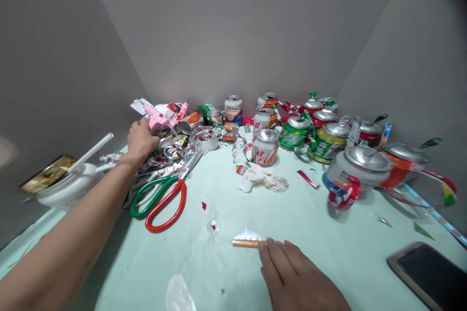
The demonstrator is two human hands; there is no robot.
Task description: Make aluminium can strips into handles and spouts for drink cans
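My left hand (141, 140) reaches to the back left, its fingers closed around a pink hot glue gun (157, 119) above the scrap pile. The fingertips are partly hidden. At the front, my right hand (292, 272) rests on the table with its fingers together on the right end of a narrow copper-coloured metal strip (245, 243). A shiny silvery patch (248, 234) lies along the strip's far edge. Scissors (164, 199) with one green and one red handle lie half open between my hands.
Cut can scraps (175, 150) heap at the back left, beside a white pot (73, 184). Teapot-like cans (359, 170) with lids and handles crowd the right. A crumpled tissue (264, 178) lies mid-table; a phone (430, 272) sits front right. Grey walls (241, 29) enclose the table.
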